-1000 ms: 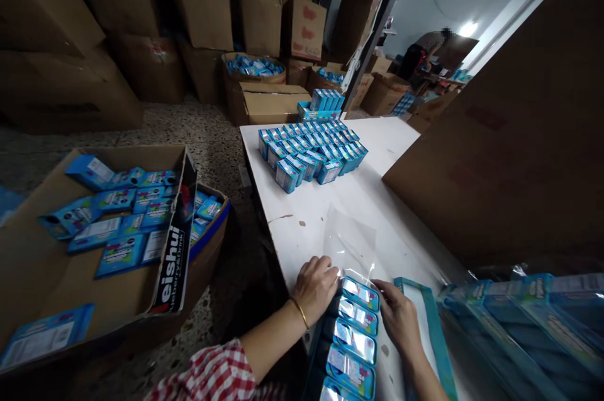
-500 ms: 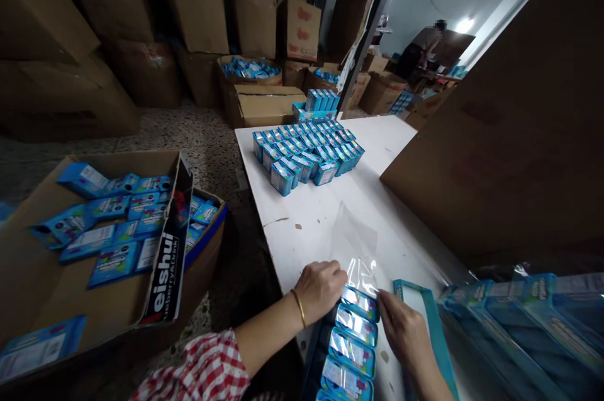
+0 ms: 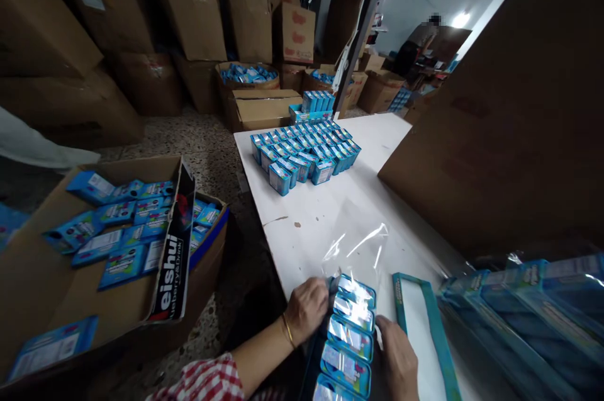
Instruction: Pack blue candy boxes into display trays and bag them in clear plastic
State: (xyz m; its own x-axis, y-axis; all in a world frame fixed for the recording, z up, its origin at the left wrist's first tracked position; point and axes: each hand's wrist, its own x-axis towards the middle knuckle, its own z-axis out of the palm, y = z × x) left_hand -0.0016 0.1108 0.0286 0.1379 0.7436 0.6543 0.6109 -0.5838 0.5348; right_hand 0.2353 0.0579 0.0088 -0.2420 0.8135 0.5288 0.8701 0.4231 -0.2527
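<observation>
A row of small blue boxes [image 3: 346,366] stands at the table's near edge, tops facing me. A clear plastic bag [image 3: 358,240] covers the far part of the row, and its loose end spreads beyond it. My left hand [image 3: 307,308] is closed on the bag at the row's left side, fingers curled. On the right side my right hand [image 3: 397,354] grips it too, fingertips partly hidden. Right of that hand lies a blue rectangular frame-like carton piece [image 3: 438,332] with a pale middle.
Several more blue boxes [image 3: 302,152] stand grouped farther along the white table [image 3: 302,225]. To the left, an open carton [image 3: 117,338] holds blue packs. Wrapped blue packs [image 3: 533,300] and a large cardboard panel [image 3: 491,136] stand at right. A person [image 3: 419,42] is far back.
Both hands have drawn the bag back towards me along the row, so it covers more of the boxes. Something pale has come into view at the left edge.
</observation>
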